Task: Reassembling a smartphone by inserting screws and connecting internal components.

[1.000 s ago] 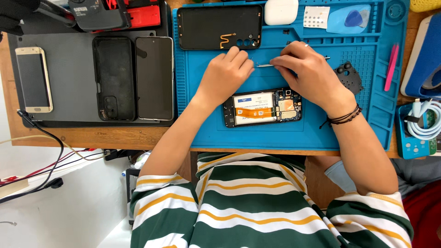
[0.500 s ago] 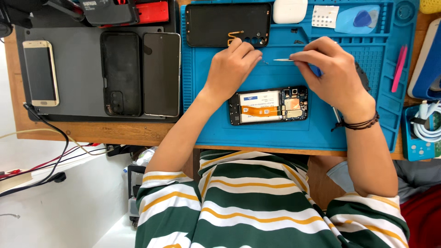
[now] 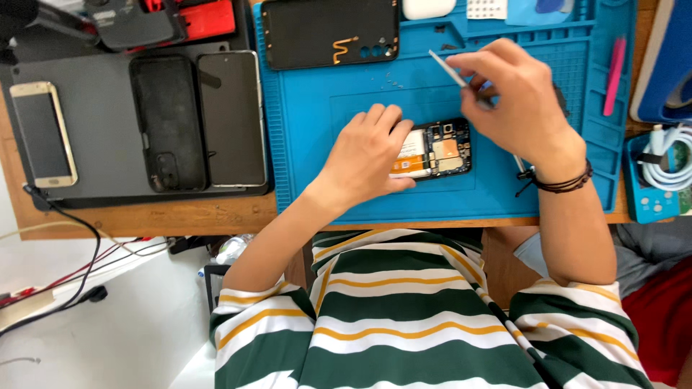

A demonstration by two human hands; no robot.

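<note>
An opened phone [image 3: 441, 149] with its board and battery exposed lies on the blue work mat [image 3: 324, 173]. My left hand [image 3: 364, 155] rests on the phone's left part, covering it and holding it down. My right hand [image 3: 515, 101] hovers just above and to the right of the phone, pinching thin metal tweezers [image 3: 445, 68] whose tip points up and left. A dark cord bracelet is on that wrist. The phone's removed back cover [image 3: 328, 32] lies at the mat's top edge.
Two dark phones [image 3: 194, 119] lie side by side on a grey pad [image 3: 94, 108], with a gold-edged phone [image 3: 42, 133] further left. A pink tool [image 3: 614, 75] sits in the mat's right tray. White cable [image 3: 667, 162] lies at far right. Wires hang off the desk's left front.
My left hand came down from the mat's upper area onto the opened phone. My right hand lifted slightly, with the tweezers' tip now pointing up and left.
</note>
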